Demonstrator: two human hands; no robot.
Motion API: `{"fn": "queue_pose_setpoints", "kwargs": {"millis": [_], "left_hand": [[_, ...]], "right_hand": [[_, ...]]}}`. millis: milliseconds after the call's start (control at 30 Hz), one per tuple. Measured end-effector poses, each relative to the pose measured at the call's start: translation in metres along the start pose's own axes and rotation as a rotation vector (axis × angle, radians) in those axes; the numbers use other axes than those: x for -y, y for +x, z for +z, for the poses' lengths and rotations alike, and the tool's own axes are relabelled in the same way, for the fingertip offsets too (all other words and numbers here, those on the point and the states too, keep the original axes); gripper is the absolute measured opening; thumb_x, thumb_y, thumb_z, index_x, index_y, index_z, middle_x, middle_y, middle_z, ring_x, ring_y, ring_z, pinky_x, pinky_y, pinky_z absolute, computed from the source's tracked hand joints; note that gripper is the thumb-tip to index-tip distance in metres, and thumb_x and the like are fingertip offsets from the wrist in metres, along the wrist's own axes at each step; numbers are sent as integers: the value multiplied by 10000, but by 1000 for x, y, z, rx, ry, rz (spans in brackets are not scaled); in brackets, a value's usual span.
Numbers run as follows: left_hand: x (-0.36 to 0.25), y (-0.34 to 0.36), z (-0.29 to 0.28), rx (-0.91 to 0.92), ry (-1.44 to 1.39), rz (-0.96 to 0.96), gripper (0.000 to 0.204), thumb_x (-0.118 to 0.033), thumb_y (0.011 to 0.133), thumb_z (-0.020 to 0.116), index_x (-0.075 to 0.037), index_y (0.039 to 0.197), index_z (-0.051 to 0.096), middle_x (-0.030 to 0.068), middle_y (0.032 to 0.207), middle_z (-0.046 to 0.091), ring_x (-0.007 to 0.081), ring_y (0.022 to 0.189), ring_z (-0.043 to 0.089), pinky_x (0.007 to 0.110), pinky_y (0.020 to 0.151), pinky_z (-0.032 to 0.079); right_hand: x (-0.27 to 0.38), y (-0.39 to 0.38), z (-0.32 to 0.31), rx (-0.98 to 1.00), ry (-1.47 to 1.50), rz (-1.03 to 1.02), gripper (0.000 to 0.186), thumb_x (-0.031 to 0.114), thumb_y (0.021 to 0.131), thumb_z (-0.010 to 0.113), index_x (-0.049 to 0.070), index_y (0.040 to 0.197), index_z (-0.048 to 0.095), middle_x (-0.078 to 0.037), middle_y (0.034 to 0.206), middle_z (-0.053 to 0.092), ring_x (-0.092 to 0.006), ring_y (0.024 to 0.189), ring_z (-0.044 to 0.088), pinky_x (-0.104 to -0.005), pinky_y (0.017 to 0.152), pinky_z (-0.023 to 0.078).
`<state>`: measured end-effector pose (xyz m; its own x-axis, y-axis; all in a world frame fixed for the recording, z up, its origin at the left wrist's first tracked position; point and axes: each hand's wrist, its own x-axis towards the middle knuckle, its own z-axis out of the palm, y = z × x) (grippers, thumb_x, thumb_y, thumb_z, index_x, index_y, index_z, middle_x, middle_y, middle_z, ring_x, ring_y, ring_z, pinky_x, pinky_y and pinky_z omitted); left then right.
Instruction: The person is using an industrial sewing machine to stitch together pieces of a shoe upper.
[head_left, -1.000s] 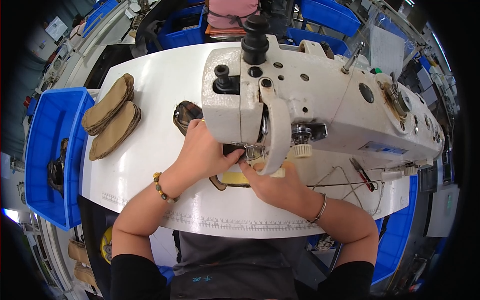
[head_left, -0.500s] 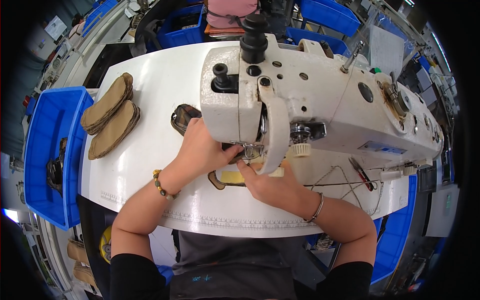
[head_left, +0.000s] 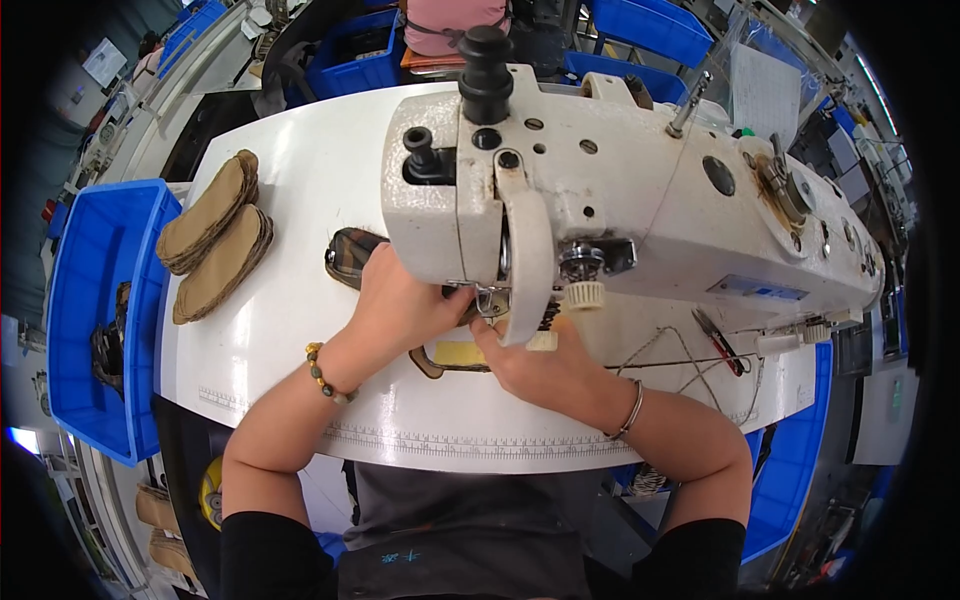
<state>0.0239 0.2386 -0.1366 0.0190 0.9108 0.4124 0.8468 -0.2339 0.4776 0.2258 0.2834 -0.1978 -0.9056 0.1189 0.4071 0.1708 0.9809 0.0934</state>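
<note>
A white sewing machine stands over the table, its head hiding part of the work. My left hand is closed on a dark plaid fabric shoe upper, with thumb and fingers close to the presser foot. The upper's rounded end shows beyond that hand. On the other side of the foot, my right hand pinches the work's edge, partly covered by the machine's white lever. A brown-edged strip and a yellow piece lie below the fingers; whether they join the upper, I cannot tell.
Two stacks of tan sole-shaped pieces lie on the left of the white table. Beside it stands a blue bin with dark pieces inside. Thread snips and a loose cord lie at right. A ruler scale runs along the near edge.
The view has shifted slightly, so the machine and the upper sit a little farther left in the picture. Both hands keep nearly the same hold beside the presser foot.
</note>
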Motion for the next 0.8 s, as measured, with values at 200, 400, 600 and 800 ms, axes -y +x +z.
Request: {"fn": "queue_pose_setpoints", "kwargs": {"millis": [200, 400, 600, 800], "left_hand": [[-6, 1, -1, -13, 7, -39, 237, -150, 695, 736, -113, 930, 743, 126, 764, 687, 348, 699, 659, 419, 612, 526], [-11, -2, -7, 4, 78, -96, 219, -194, 710, 764, -146, 923, 752, 115, 774, 691, 343, 702, 662, 423, 608, 527], [-16, -2, -11, 19, 167, -107, 215, -217, 729, 777, -158, 934, 754, 112, 757, 686, 329, 689, 666, 417, 597, 527], [-36, -18, -24, 176, 271, -25, 195, -191, 765, 761, -110, 942, 753, 79, 830, 673, 277, 738, 670, 396, 607, 529]], "right_hand": [[2, 2, -12, 3, -21, 23, 385, 99, 785, 625, 28, 1162, 646, -108, 749, 658, -248, 586, 645, -372, 521, 509], [7, 4, -17, 323, 128, 153, 485, 101, 842, 579, -17, 1313, 573, -55, 1030, 672, -145, 913, 634, -370, 612, 560], [10, 1, -16, 132, 201, 272, 467, 122, 855, 552, -6, 1303, 589, -39, 882, 659, -143, 778, 623, -378, 530, 518], [0, 8, -45, 143, -122, -2, 420, 134, 854, 569, 16, 1251, 637, -27, 813, 649, -138, 701, 608, -345, 457, 426]]}}
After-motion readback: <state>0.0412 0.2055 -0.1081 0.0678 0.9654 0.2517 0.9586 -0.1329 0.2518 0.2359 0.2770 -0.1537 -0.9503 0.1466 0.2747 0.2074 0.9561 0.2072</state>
